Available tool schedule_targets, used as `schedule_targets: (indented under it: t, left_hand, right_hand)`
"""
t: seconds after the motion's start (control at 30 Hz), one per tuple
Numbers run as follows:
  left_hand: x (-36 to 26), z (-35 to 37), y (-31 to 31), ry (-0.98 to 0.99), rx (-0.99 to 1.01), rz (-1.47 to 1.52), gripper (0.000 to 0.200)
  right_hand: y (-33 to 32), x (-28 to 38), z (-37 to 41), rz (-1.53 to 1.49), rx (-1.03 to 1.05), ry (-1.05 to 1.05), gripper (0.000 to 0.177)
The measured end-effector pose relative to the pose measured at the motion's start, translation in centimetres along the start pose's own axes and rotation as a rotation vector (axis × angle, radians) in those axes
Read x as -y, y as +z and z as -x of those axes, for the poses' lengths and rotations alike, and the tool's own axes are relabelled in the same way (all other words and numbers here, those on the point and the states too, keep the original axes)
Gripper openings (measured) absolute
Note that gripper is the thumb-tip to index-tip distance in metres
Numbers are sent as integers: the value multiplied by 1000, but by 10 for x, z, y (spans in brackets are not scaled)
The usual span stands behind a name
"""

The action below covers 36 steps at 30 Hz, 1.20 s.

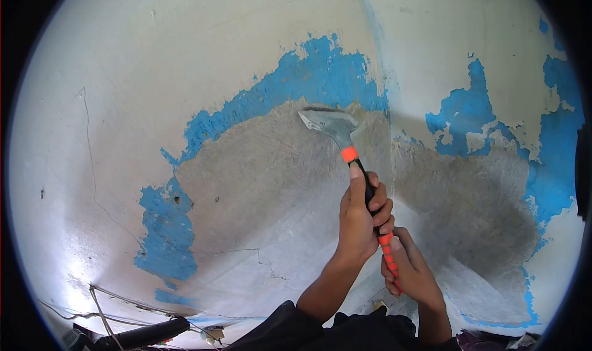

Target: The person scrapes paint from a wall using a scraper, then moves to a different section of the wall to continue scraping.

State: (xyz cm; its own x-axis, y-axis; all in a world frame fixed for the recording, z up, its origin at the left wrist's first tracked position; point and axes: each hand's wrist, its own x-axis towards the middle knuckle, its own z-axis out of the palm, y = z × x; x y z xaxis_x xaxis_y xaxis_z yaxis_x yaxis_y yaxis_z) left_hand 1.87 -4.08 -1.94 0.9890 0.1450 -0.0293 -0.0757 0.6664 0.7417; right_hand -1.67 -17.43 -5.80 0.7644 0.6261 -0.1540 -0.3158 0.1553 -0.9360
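Left hand [359, 218] and right hand [410, 268] clamped on scraper [349, 155], blade [333, 124] above them, just below blue paint [320, 73]. Too steep a blade angle could gouge the grey patch [265, 160] behind them.

The scraper [350, 155] has a silver-grey blade [333, 124], an orange collar [349, 153], a black grip [369, 194] and an orange butt [387, 247] crossed by darker bands. The wall [154, 55] is off-white, with ragged, flecked bright blue paint [324, 73] at twelve, eight and three o'clock, edging mottled grey-brown plaster [265, 160]. The sleeve [280, 327] at six o'clock is black.
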Motion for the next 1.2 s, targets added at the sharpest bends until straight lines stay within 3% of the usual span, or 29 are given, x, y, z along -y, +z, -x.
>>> schedule_targets:
  t: [0.8,1.2]
  left_hand:
    - [21,-6,-10,-11,-26,-8,47]
    - [17,-12,-14,-16,33,-18,48]
  right_hand:
    - [-13,-21,-4,48,-44,-41,48]
    - [-13,-23,-13,91,-37,-85,40]
